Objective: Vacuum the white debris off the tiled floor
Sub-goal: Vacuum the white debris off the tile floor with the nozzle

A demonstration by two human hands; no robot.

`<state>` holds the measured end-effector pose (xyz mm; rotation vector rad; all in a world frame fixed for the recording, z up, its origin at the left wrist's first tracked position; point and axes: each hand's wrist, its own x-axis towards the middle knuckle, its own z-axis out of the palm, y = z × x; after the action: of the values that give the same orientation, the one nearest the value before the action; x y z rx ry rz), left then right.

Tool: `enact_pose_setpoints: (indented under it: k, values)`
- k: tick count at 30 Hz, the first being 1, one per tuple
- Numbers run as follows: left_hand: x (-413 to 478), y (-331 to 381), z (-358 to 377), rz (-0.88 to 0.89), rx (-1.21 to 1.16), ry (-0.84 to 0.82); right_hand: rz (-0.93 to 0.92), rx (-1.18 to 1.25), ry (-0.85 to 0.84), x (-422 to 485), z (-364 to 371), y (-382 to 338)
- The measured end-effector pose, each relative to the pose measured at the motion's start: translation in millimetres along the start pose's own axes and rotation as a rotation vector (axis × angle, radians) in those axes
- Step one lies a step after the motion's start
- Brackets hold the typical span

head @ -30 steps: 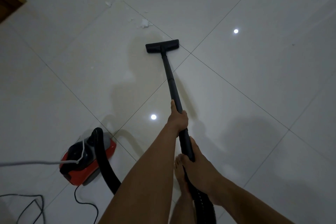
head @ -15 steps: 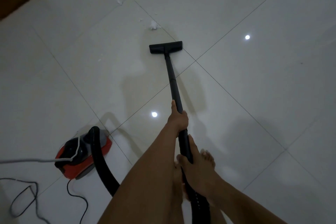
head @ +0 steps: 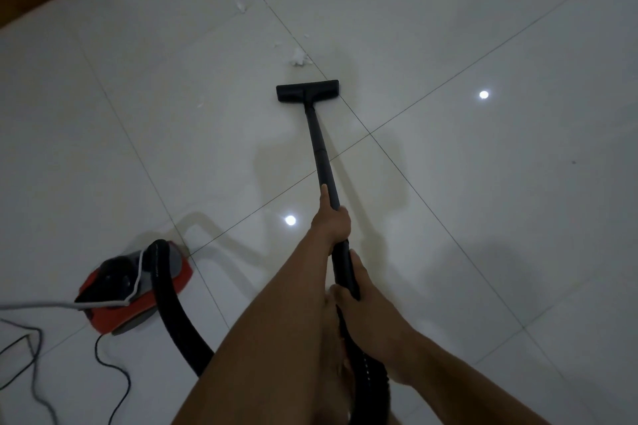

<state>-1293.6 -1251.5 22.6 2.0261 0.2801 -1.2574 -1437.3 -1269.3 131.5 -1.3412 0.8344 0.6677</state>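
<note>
Nozzle [head: 307, 91] crept nearer white debris [head: 299, 57], hands [head: 331, 221] gripping wand [head: 322, 155].

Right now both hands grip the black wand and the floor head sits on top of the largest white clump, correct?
Not quite. The head view shows the left hand and right hand gripping the black wand, but the floor head sits short of the largest white clump, not on it.

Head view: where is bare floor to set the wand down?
Free: the pale tiles right of the black wand. Crowded: lower left, with red canister vacuum, black hose and cables; white debris lies beyond the black nozzle.
</note>
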Motion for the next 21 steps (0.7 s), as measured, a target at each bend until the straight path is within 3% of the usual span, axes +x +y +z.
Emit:
enact_pose_setpoints:
  k: [10, 21]
  values:
    - [20, 31, -18, -0.021, 0.008, 0.009, -0.004, 0.053, 0.015, 30, -11, -25]
    - [60, 57, -32, -0.028, 0.004, 0.032, -0.022, -0.048, 0.026, 74, -23, -53]
